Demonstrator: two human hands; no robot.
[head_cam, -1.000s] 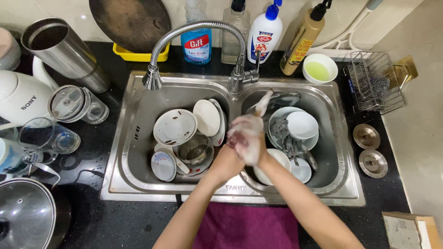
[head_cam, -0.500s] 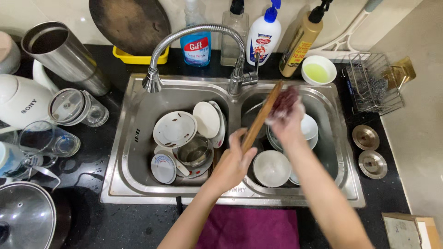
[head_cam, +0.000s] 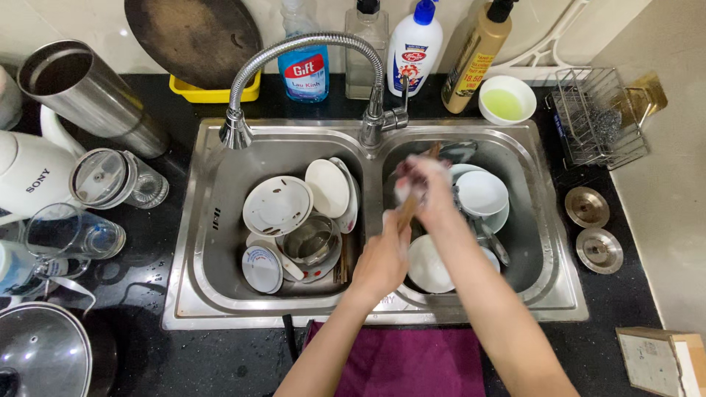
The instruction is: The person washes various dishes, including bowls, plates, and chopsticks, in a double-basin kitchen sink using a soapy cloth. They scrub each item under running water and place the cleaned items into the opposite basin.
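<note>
Wooden chopsticks (head_cam: 407, 209) stand over the right basin of the steel double sink (head_cam: 213, 220), tips toward 12 o'clock. The left hand (head_cam: 382, 261) grips their lower end, fingers closed around them; the right hand (head_cam: 426, 187) — blurred, soapy — is wrapped round their upper part. White bowls (head_cam: 482, 192) lie at 3 o'clock, plates (head_cam: 278, 206) at 9 o'clock — the black table (head_cam: 632, 294) surrounds all.
</note>
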